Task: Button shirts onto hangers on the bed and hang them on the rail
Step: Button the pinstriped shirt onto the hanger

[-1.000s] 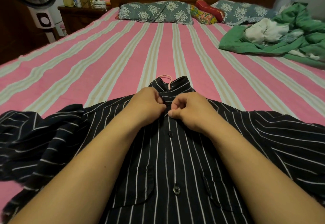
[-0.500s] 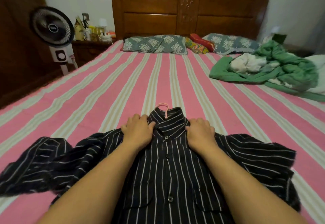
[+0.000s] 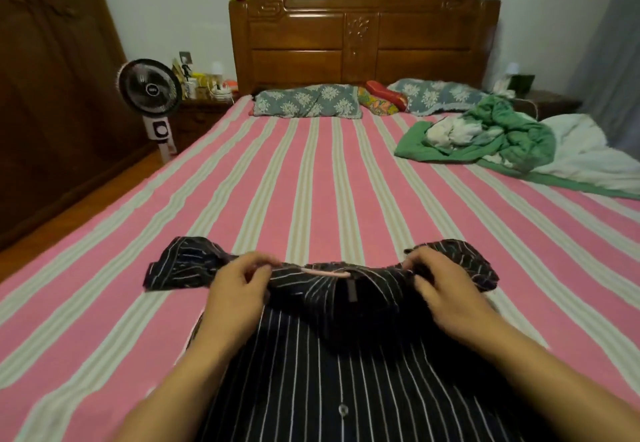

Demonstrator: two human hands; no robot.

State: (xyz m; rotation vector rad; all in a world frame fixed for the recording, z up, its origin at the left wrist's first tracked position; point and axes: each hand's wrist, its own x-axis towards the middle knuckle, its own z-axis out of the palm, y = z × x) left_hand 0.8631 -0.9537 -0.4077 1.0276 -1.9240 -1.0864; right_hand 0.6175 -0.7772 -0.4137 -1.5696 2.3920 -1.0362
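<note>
A black shirt with thin white stripes (image 3: 332, 372) is lifted at its shoulders off the pink striped bed (image 3: 311, 181). A pink hanger (image 3: 322, 271) shows as a thin bar at the collar; the rest of it is hidden inside the shirt. My left hand (image 3: 239, 292) grips the shirt's left shoulder. My right hand (image 3: 440, 289) grips the right shoulder. Both short sleeves stick out sideways past my hands. The front is buttoned, with one button (image 3: 343, 409) visible low down. No rail is in view.
A pile of green and white clothes (image 3: 485, 140) lies at the bed's far right. Pillows (image 3: 308, 102) line the wooden headboard (image 3: 363, 36). A standing fan (image 3: 150, 89) and a cluttered bedside table (image 3: 204, 105) stand left of the bed, beside a dark wardrobe (image 3: 52, 95).
My hands left the top button, moved out to the shoulders and raised the shirt's top off the bed. The camera has tilted up, showing more of the room.
</note>
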